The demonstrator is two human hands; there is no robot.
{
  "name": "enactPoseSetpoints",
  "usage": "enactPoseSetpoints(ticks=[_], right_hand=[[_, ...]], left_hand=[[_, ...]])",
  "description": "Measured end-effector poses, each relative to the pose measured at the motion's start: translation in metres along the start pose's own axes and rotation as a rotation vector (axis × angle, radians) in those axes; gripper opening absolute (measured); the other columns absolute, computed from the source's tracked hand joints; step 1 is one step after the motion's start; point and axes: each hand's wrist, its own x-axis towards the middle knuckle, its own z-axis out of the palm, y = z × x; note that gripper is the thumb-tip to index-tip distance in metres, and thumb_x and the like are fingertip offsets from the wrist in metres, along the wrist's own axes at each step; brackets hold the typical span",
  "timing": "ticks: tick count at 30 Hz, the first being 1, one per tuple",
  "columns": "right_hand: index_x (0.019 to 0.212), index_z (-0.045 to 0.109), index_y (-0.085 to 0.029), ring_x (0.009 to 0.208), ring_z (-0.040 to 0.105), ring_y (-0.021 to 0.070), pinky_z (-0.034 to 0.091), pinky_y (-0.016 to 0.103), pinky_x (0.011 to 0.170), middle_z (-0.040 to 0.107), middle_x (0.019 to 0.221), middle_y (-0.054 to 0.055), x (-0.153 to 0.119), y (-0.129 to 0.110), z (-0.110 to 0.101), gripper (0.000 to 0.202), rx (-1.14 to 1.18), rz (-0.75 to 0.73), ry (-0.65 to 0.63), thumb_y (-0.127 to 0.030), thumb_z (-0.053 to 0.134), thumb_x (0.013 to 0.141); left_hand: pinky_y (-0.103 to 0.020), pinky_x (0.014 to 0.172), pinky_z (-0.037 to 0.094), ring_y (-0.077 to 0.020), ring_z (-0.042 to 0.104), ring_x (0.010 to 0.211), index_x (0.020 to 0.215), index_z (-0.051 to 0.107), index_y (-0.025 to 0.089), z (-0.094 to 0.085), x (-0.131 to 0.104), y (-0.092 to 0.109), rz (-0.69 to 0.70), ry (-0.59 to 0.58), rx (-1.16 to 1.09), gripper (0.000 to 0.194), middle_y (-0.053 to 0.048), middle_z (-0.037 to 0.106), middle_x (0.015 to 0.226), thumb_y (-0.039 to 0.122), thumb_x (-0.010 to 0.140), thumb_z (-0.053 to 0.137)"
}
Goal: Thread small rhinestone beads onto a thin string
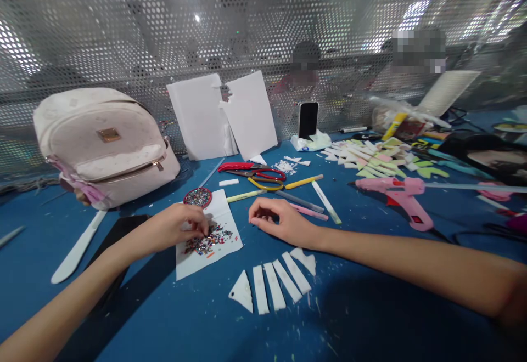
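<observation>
My left hand [181, 225] reaches down to a heap of small glittering multicoloured beads [214, 238] on a white sheet of paper [228, 244], its fingertips pinched together at the heap. Whatever sits between those fingers is too small to make out. My right hand [284, 222] rests on the blue table to the right of the paper, thumb and fingers curled together; a tiny dark speck shows by the fingertips. In front of it lie white foam pieces in a fish-like row: a triangular head [242, 292], several strips [274, 285] and a tail [304, 259].
Behind my hands lie a round red-rimmed dish of beads [198, 197], red-handled scissors [263, 174] and several markers [304, 182]. A pink glue gun [397, 189] and foam scraps [370, 156] are right. A pale backpack [107, 142] and white knife [78, 249] stand left; a phone [308, 120] is behind.
</observation>
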Motion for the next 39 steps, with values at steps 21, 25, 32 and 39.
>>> enactPoseSetpoints(ticks=[21, 25, 32, 39], right_hand=[[0.089, 0.06, -0.016, 0.068, 0.05, 0.0118, 0.04, 0.026, 0.062, 0.06, 0.082, 0.002, -0.001, 0.0, 0.0, 0.011, -0.008, 0.001, -0.002, -0.026, 0.057, 0.094], [0.089, 0.06, -0.017, 0.067, 0.049, 0.0119, 0.039, 0.027, 0.061, 0.06, 0.08, 0.001, 0.0, 0.0, 0.001, 0.011, -0.01, -0.001, -0.004, -0.026, 0.057, 0.094], [0.089, 0.061, -0.017, 0.067, 0.05, 0.012, 0.04, 0.027, 0.062, 0.06, 0.081, 0.001, 0.0, 0.002, 0.001, 0.012, -0.014, -0.009, -0.005, -0.027, 0.057, 0.094], [0.089, 0.06, -0.017, 0.066, 0.049, 0.0117, 0.039, 0.027, 0.061, 0.059, 0.08, 0.001, 0.0, 0.0, 0.0, 0.011, 0.002, -0.002, -0.012, -0.026, 0.057, 0.094]], left_hand=[[-0.027, 0.073, 0.049, -0.0173, 0.068, 0.082, 0.085, 0.075, 0.024, -0.02, -0.012, 0.001, -0.062, -0.109, -0.037, 0.014, -0.001, 0.075, 0.087, 0.019, 0.085, 0.062], [-0.027, 0.074, 0.049, -0.0173, 0.068, 0.082, 0.088, 0.076, 0.026, -0.017, -0.01, 0.006, -0.04, -0.14, -0.049, 0.015, -0.002, 0.075, 0.088, 0.021, 0.086, 0.062], [-0.027, 0.072, 0.049, -0.018, 0.068, 0.082, 0.087, 0.075, 0.025, -0.019, -0.012, 0.003, -0.059, -0.138, -0.056, 0.012, -0.001, 0.074, 0.088, 0.021, 0.084, 0.063], [-0.026, 0.069, 0.046, -0.0167, 0.064, 0.077, 0.083, 0.07, 0.022, -0.014, -0.009, 0.003, -0.081, -0.087, 0.043, 0.008, -0.001, 0.072, 0.084, 0.021, 0.084, 0.062]])
